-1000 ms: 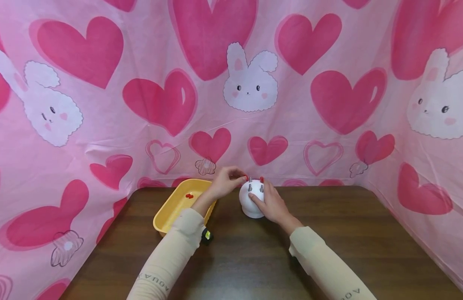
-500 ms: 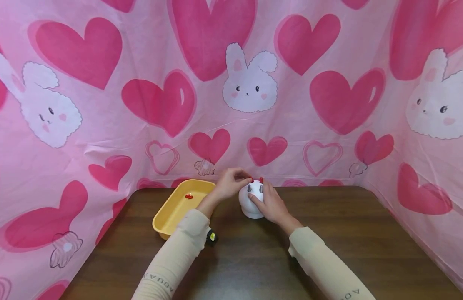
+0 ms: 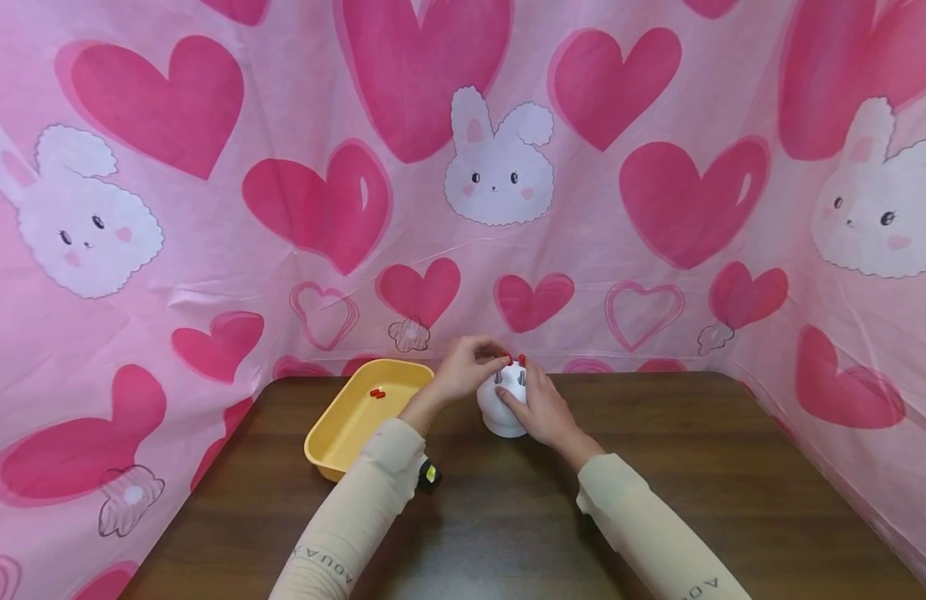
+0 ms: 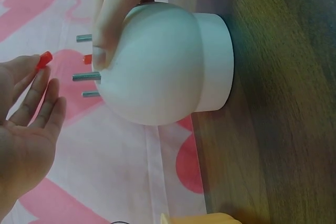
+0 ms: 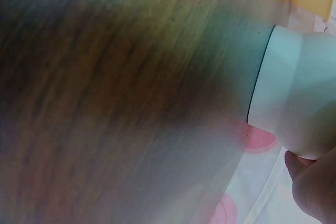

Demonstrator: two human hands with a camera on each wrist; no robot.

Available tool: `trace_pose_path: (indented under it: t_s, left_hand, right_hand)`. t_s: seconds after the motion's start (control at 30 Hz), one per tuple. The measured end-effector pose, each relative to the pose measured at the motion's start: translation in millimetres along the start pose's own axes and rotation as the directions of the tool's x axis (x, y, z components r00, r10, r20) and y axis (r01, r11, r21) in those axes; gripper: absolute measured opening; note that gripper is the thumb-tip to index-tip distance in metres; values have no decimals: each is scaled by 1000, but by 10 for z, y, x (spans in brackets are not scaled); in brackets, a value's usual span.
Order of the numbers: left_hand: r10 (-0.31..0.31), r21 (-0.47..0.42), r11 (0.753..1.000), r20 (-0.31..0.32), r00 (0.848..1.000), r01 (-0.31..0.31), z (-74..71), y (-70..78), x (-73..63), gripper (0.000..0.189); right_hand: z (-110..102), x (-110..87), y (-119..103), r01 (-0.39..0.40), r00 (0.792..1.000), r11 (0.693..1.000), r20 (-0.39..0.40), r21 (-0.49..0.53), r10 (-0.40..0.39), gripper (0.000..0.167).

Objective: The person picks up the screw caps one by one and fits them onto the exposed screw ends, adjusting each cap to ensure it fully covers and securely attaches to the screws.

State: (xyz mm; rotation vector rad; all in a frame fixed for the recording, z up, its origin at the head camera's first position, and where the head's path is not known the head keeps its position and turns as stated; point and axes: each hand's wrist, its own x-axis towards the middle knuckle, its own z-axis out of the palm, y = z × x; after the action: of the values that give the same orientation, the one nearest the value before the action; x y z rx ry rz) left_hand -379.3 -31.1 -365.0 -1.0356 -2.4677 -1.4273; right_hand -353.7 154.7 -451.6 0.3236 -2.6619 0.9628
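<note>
A white ball-shaped body (image 3: 500, 416) with a flat collar stands on the table, several threaded metal studs (image 4: 85, 77) jutting from its top. One small red cap (image 4: 87, 59) sits among the studs. Between thumb and index finger my left hand (image 3: 468, 368) pinches another red cap (image 4: 45, 60), just above the stud ends; the left wrist view shows a gap between cap and studs. The other left fingers are extended. My right hand (image 3: 547, 408) grips the white body from the right, thumb on its near side near the studs. Its far fingers are hidden.
Left of the white body is a yellow tray (image 3: 317, 454) with a few red caps (image 3: 377, 393) inside. The brown wooden table (image 3: 500, 525) ends at a pink heart-printed cloth (image 3: 583, 225) behind. A black device (image 3: 429, 475) is at the left wrist.
My left hand has shifted slightly right over the white body's top, carrying the red cap toward the far studs. My right hand has kept its grip in place.
</note>
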Motion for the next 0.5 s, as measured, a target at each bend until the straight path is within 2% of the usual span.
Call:
trace_pose_path:
  t_s: [0.27,0.5]
  left_hand:
    - [25,34,999,8,1000,-25,57,8,26,20]
    - [54,10,998,23,998,-54,98,10,48,23]
  right_hand:
    - [7,-13,2,20,1000,1000,-10,1,-20,89]
    - [0,-11,4,28,1000,1000,-7,8,-28,87]
